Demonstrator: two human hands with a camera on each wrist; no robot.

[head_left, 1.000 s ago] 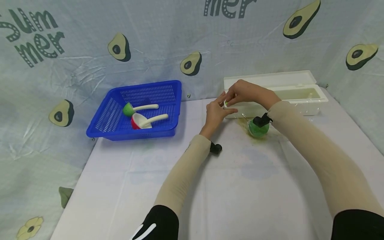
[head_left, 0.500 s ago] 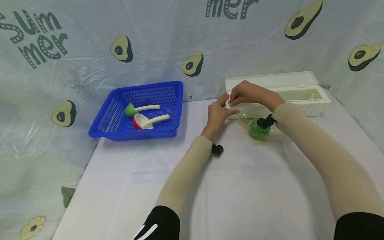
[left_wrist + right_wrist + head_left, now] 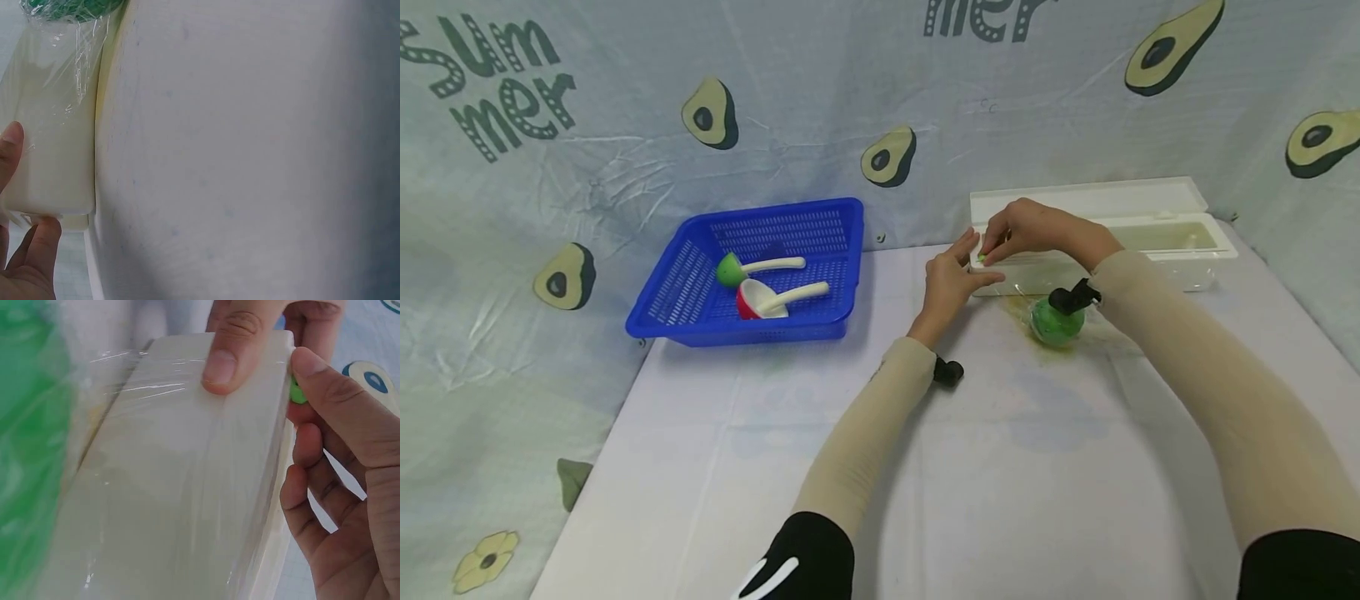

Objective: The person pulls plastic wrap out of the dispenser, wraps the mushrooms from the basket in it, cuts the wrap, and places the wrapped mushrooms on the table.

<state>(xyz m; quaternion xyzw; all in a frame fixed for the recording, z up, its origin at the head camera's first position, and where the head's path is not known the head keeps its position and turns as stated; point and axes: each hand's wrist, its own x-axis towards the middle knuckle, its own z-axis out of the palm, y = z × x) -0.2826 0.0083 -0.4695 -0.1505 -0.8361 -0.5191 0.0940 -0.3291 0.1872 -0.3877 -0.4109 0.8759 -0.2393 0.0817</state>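
Observation:
A long white cling film dispenser stands at the back right, its lid raised behind it. My left hand grips its left end, thumb on the front face and fingers at the end. My right hand pinches a small green slider at the dispenser's edge near that end, between thumb and finger. Clear film hangs over the front face. It runs down toward a round green thing in front, wrapped or covered by film and partly hidden by the right wrist camera.
A blue perforated basket stands at the back left of the white-covered table. Inside it lie a green-headed ladle and a red-and-white ladle. A printed curtain hangs behind the table.
The head view has shifted slightly. My right hand has moved a little to the right along the dispenser's edge with the green slider. The left hand stays at the dispenser's end.

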